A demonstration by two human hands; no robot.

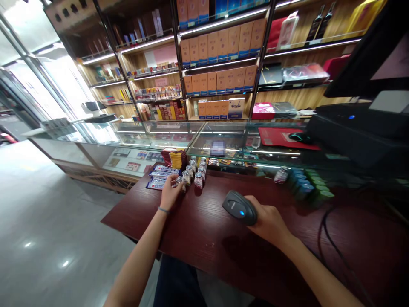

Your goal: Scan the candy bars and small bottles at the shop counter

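Observation:
My right hand [270,221] is wrapped round a dark grey barcode scanner [239,207] with a blue light, held just above the dark wooden counter [204,238]. My left hand [170,192] reaches to the near end of several small clear bottles [193,170] standing in rows, its fingers closed on the nearest bottle [179,181]. Blue and white flat packets [159,177] lie left of the bottles. A stack of red and yellow packs [175,157] stands behind them.
Rolls of blue and green round tins [308,185] lie to the right, with one small bottle [281,175] beside them. A black cable [332,243] runs over the counter. A glass display case [179,136], a red mat with a mouse [298,137] and stocked shelves stand behind.

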